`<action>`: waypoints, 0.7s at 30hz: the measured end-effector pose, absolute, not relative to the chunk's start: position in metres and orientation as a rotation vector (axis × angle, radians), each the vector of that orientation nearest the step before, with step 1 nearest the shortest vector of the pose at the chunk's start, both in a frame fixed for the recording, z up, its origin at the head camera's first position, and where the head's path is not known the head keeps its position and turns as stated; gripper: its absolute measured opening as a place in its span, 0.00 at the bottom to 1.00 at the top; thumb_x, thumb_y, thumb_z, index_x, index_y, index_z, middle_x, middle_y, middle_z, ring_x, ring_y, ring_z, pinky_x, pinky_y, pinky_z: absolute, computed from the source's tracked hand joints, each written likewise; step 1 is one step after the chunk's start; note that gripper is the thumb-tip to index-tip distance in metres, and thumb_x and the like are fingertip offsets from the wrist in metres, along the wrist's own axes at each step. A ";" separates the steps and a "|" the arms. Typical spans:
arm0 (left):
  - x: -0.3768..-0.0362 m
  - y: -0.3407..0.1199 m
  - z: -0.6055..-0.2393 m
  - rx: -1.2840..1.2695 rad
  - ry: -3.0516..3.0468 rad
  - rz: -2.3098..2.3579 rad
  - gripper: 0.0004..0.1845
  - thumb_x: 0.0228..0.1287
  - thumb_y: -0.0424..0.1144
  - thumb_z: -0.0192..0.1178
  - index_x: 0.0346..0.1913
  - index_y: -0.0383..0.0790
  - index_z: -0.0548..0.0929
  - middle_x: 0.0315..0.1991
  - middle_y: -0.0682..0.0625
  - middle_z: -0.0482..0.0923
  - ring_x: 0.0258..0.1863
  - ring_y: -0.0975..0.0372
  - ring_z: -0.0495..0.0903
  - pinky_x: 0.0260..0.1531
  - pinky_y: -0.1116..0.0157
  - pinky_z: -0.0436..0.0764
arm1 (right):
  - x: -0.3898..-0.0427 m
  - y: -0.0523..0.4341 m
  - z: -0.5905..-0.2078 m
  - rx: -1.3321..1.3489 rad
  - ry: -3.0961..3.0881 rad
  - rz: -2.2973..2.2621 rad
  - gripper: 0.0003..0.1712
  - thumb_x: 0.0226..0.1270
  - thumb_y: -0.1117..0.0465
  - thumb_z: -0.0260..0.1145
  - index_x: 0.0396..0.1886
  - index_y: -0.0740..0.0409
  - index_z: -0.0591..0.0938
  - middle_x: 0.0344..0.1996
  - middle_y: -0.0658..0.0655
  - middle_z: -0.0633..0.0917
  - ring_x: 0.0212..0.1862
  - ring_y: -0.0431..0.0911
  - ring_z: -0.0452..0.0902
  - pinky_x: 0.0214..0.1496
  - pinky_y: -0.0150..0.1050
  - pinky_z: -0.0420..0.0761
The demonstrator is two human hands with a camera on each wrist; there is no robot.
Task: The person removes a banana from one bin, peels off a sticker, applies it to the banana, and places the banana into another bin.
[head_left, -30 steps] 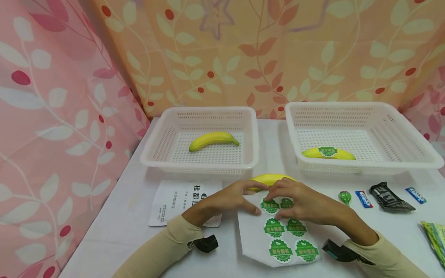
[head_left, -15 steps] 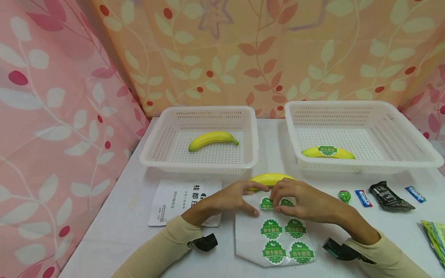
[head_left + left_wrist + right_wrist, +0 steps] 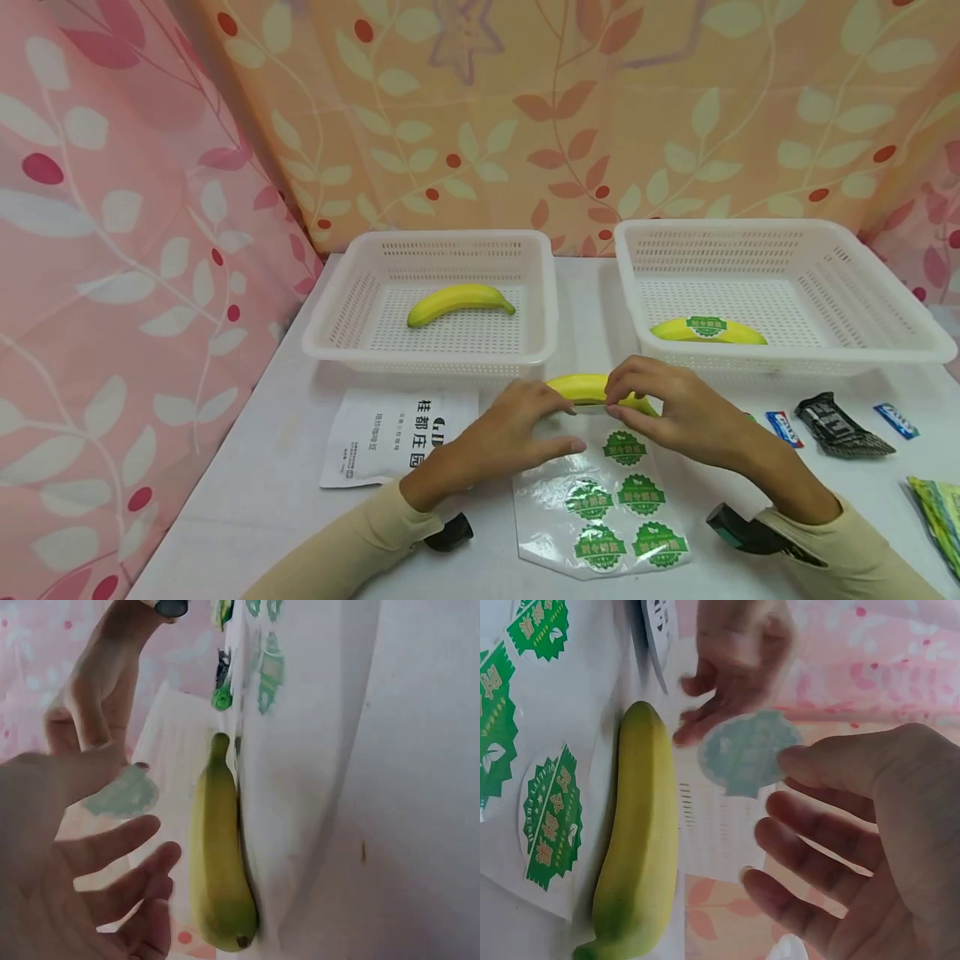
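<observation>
Between thumb and forefinger, my right hand [image 3: 682, 408] pinches a round sticker [image 3: 742, 750], its pale green back showing in the right wrist view. My left hand [image 3: 502, 433] has its fingers spread over the left upper side of the sticker sheet [image 3: 543, 525]. In the right wrist view a left fingertip comes right at the sticker's edge. Several green stickers remain on the glossy sheet, with a bare spot at upper left. Just behind the sheet a yellow banana [image 3: 581, 387] lies on the table, partly covered by the right fingers in the head view.
A white left basket [image 3: 427, 358] holds one banana [image 3: 457, 302]. In the right basket [image 3: 787, 360] lies a stickered banana [image 3: 742, 336]. A white pouch [image 3: 367, 442] is at left. At right are small wrapped candies [image 3: 784, 429], a black packet [image 3: 840, 425] and a green-yellow packet [image 3: 937, 508].
The right hand has peeled the upper-left sticker off the sheet and lifted it up and right toward the banana. The left hand has shifted slightly, its fingers off the sheet's top corner.
</observation>
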State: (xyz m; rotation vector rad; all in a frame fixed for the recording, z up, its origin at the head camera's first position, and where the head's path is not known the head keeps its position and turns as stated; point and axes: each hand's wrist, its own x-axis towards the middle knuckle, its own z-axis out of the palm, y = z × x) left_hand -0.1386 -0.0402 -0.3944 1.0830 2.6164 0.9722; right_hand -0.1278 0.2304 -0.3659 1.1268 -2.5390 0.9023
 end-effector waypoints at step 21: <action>-0.144 -0.042 -0.397 0.619 2.311 1.544 0.09 0.74 0.46 0.66 0.40 0.46 0.91 0.35 0.51 0.89 0.33 0.65 0.84 0.37 0.67 0.81 | -0.124 0.215 -0.377 1.148 -2.528 0.923 0.13 0.64 0.62 0.80 0.47 0.48 0.87 0.43 0.40 0.84 0.43 0.36 0.81 0.47 0.29 0.85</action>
